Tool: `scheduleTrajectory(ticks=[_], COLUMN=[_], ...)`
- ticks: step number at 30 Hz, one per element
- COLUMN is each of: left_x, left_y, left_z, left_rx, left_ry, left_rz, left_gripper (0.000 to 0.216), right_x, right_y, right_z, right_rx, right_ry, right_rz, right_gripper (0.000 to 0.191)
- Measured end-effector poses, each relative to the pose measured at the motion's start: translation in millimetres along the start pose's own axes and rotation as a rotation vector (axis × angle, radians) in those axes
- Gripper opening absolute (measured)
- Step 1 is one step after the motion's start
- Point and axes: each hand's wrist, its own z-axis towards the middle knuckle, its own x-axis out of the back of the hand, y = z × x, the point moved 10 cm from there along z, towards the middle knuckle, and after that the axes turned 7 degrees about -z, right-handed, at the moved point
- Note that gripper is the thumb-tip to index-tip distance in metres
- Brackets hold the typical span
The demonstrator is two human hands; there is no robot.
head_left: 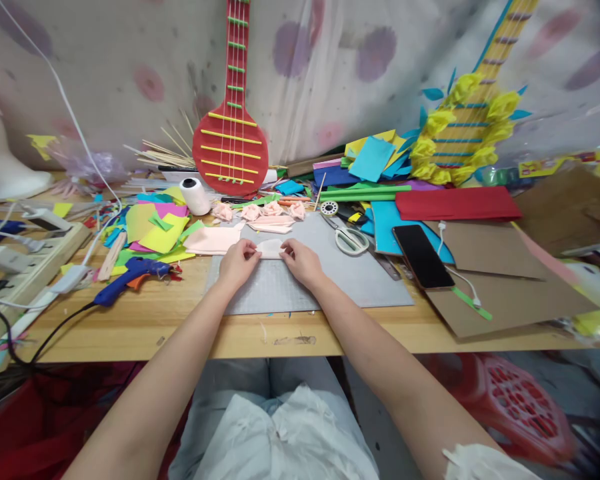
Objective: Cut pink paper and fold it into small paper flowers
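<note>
Between my two hands lies a small pale pink piece of craft paper or felt [271, 249], on a grey cutting mat [260, 287]. My left hand [240, 262] pinches its left end between thumb and fingers. At the other end, my right hand [301, 260] pinches it the same way. Just behind are folded pale pink strips [270, 224] and several rolled pink flowers [273, 209]. A larger pale pink sheet [213, 240] rests to the left of my left hand. Scissors with whitish handles [351, 241] lie to the right, near a white-rimmed spool [329, 208].
A blue glue gun [137, 273] lies left, beside coloured scraps [155, 227], a thread cone [195, 196] and a power strip [40, 267]. Behind stand a red craft instrument [231, 150] and a yellow one [457, 133]. At right are a phone [423, 257] and cardboard [510, 300].
</note>
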Motion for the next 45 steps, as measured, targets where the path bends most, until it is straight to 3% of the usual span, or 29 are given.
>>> scheduleTrajectory(ticks=[8,18,30,41,45], left_x=[4.5,4.2,3.1,1.9,-3.3], left_y=[4.6,10.5,10.2,12.1,19.4], left_z=[-3.1,-5.8,-6.1,-8.0,-7.7], left_rx=[0.034,0.054,0.075,0.047,-0.035], left_ry=[0.069,0.061,0.052,0.037,0.004], left_rz=[0.013,0.103,0.146,0.203,0.241], left_gripper=[0.024,0.025,0.022,0.008,0.006], right_x=[-0.9,0.4,3.5,1.6,-0.1], right_y=[2.1,-1.4,-5.3,-14.2,-19.0], right_z=[0.2,-1.4,-2.7,-3.7,-4.7], right_rx=[-0.067,-0.068,-0.076,-0.02,0.006], right_ry=[0.01,0.009,0.006,-0.004,-0.018], right_rz=[-0.001,-0.034,-0.103,-0.21,-0.274], right_gripper=[0.025,0.025,0.01,0.012,0.014])
